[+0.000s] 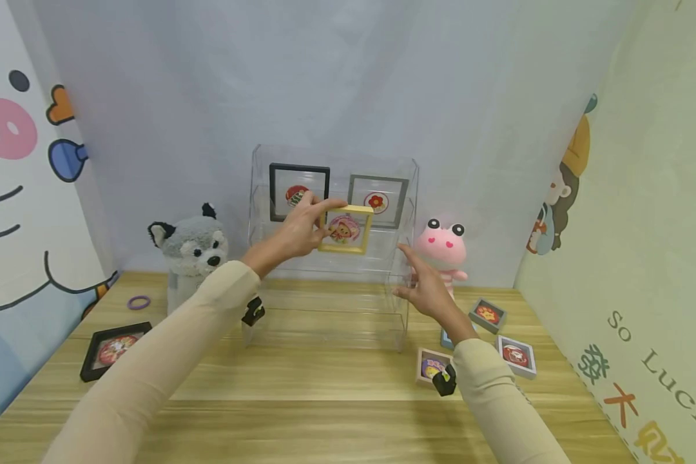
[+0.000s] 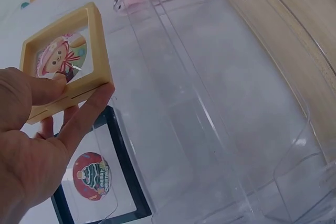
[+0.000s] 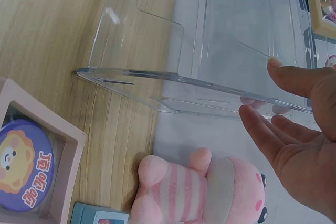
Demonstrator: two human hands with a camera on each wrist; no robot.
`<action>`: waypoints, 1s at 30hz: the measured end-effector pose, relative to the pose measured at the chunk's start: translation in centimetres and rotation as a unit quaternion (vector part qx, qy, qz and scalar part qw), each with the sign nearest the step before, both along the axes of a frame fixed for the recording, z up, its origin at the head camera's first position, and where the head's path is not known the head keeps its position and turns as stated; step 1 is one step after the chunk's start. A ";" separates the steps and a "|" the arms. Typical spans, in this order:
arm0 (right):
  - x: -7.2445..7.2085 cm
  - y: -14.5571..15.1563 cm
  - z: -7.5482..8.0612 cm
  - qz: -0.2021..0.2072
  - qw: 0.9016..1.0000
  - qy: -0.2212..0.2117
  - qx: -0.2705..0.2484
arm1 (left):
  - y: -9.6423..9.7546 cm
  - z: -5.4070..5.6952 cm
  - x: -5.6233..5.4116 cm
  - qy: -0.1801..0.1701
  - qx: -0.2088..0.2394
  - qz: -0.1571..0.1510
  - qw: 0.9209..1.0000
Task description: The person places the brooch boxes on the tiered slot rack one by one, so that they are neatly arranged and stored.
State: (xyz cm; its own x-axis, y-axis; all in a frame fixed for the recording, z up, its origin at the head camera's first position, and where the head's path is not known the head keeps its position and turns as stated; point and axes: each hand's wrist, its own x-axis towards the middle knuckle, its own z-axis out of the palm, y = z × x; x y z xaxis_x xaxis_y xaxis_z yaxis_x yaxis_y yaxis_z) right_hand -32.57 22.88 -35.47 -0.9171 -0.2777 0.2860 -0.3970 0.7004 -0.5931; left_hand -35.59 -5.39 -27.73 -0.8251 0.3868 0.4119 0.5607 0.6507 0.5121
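Note:
My left hand (image 1: 294,231) pinches a small yellow display frame (image 1: 348,233) with a cartoon badge inside, thumb on its front face and fingers behind. It is held upright before a clear acrylic tiered rack (image 1: 325,338). A black frame (image 1: 284,177) with a red and green badge and a grey frame (image 1: 377,222) with a flower badge stand on the upper tier behind it. My right hand (image 1: 429,293) is at the rack's right side panel (image 3: 220,85), fingers extended along the outside and thumb on the inner side in the right wrist view.
A grey husky plush (image 1: 194,248) sits left of the rack, a pink plush (image 1: 443,248) right. A purple ring (image 1: 138,302) and a black frame (image 1: 89,354) lie at left. Several small frames, including a pink one (image 1: 422,357) and a white one (image 1: 528,368), lie at right.

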 end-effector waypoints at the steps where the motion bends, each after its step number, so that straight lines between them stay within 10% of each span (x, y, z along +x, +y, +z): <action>1: 0.0 0.0 0.0 -0.001 1.000 0.001 0.001 | 0.2 -0.1 -0.2 0.000 0.002 0.000 1.000; 30: -0.1 0.0 -0.1 -0.009 1.000 0.003 0.008 | 4.9 -3.7 -2.0 0.006 -0.008 0.001 1.000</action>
